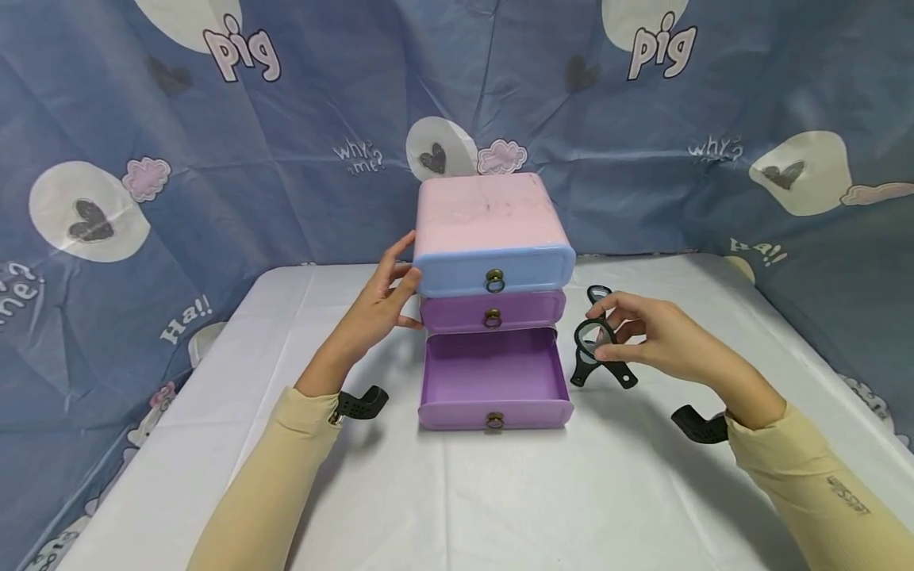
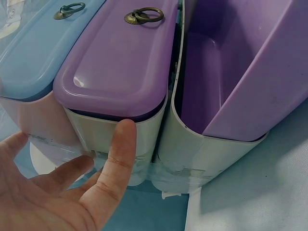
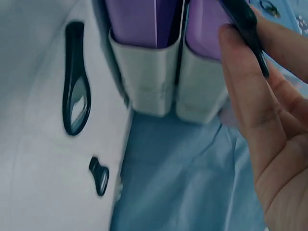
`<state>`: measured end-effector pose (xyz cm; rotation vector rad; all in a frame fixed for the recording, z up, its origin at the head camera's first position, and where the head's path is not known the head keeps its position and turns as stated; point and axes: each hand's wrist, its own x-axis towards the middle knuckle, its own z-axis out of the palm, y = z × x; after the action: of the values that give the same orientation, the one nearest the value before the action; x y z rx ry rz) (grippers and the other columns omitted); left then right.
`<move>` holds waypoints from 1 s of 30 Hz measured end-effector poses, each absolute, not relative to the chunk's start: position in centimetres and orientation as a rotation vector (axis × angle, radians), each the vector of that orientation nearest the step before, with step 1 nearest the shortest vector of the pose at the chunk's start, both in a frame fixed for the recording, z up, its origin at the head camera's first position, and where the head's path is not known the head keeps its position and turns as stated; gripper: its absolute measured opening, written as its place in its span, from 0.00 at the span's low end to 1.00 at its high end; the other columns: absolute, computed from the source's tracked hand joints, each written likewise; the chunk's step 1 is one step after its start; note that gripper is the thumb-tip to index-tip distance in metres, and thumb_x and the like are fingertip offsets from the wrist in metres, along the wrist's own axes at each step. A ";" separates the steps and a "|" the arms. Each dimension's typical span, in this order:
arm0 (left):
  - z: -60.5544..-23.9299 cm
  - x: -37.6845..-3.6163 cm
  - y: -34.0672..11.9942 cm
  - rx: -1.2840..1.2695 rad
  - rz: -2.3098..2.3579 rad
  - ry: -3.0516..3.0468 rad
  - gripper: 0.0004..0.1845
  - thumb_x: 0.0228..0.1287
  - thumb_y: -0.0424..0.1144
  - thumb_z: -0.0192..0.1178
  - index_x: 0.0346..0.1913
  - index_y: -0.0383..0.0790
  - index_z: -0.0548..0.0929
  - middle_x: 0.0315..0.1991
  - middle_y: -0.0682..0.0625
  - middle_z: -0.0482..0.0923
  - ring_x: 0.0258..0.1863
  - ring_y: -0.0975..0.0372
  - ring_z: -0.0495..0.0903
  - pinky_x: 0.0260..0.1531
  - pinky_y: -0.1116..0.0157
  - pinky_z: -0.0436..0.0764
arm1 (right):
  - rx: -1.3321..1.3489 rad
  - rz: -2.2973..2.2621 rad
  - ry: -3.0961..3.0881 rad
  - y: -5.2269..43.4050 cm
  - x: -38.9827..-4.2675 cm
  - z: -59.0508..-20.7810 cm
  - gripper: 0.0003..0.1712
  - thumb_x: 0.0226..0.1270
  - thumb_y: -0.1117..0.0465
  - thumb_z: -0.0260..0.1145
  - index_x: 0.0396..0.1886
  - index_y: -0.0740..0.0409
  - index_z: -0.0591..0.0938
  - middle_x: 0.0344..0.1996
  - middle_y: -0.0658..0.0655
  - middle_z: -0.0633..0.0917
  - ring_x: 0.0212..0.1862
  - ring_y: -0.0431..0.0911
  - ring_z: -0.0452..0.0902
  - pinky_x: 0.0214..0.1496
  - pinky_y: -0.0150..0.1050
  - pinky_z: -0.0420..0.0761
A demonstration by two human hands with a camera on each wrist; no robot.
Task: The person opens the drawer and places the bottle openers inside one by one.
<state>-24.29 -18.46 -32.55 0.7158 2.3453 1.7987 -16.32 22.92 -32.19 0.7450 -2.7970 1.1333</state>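
A small chest of three drawers (image 1: 489, 214) stands on the table, with a pink top, a blue top drawer and two purple drawers below. Its bottom drawer (image 1: 457, 415) is pulled out, and the inside that shows is bare. My left hand (image 1: 374, 305) rests its spread fingers against the chest's left side; a fingertip sits by the middle drawer's edge (image 2: 115, 98). My right hand (image 1: 646, 333) pinches a black-rimmed magnifying glass (image 3: 243, 21) between thumb and fingers, to the right of the chest. Below it on the table lie a larger magnifying glass (image 3: 74, 82) and a smaller one (image 3: 100, 178).
The table (image 1: 500, 507) has a white cover. Behind it hangs a blue printed cloth (image 1: 321, 103). Brass ring pulls (image 1: 494, 280) stick out from the drawer fronts. Black wrist mounts (image 1: 362, 403) project from both forearms.
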 end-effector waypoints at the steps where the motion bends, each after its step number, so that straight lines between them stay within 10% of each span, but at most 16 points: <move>1: -32.6 -24.3 -18.4 0.717 1.799 2.344 0.35 0.85 0.58 0.49 0.86 0.77 0.48 0.80 0.37 0.59 0.75 0.38 0.71 0.49 0.37 0.89 | 0.756 1.141 -2.786 22.5 -16.5 -32.1 0.26 0.63 0.62 0.83 0.59 0.52 0.84 0.35 0.50 0.87 0.40 0.38 0.88 0.43 0.31 0.87; 30: -32.5 -24.2 -18.5 0.724 1.795 2.337 0.34 0.86 0.58 0.48 0.86 0.76 0.47 0.81 0.37 0.58 0.76 0.37 0.70 0.50 0.36 0.88 | 1.065 1.166 -2.911 11.9 -19.3 -31.1 0.24 0.72 0.67 0.75 0.66 0.58 0.85 0.51 0.57 0.89 0.52 0.47 0.88 0.58 0.42 0.89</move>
<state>-24.18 -18.55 -32.48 0.7240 2.3366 1.7946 -19.27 11.89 -31.10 1.0648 -2.9111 1.1655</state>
